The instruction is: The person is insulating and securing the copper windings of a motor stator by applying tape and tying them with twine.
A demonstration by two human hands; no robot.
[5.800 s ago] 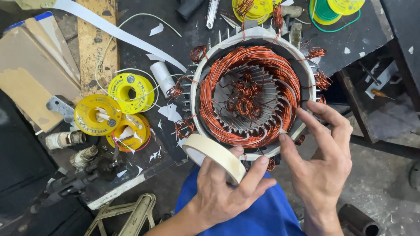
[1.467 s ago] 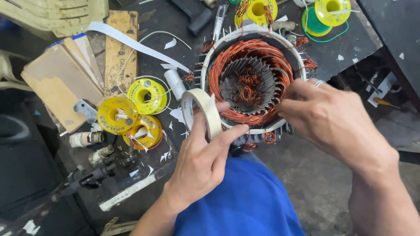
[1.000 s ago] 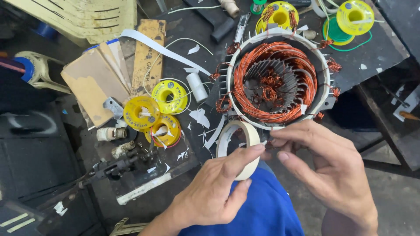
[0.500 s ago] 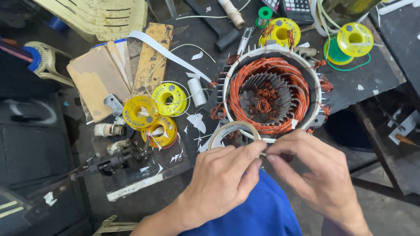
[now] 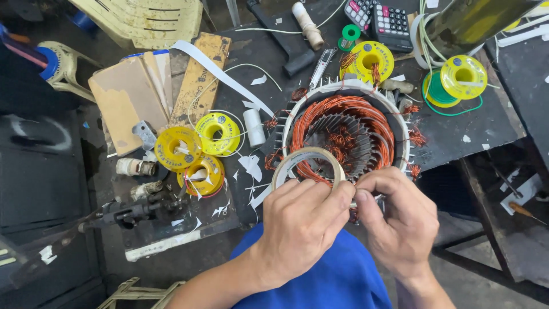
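Since half a second ago the two hands have drawn closer together over the near rim of the motor stator [image 5: 346, 137], and the roll of tape [image 5: 307, 166] now stands more upright against its copper windings [image 5: 374, 123]. That closing-in suggests the work has narrowed to the tape's free end, though the end itself is hidden behind the fingers. The dark workbench [image 5: 463, 126] carries the stator at its near edge, with yellow wire spools [image 5: 197, 146] well to the left and a calculator [image 5: 382, 18] at the far side. The left hand [image 5: 300, 223] grips the roll from below, thumb and forefinger curled onto its edge. The right hand [image 5: 400, 220] is pinched narrow, fingertips meeting the left's just beside the roll.
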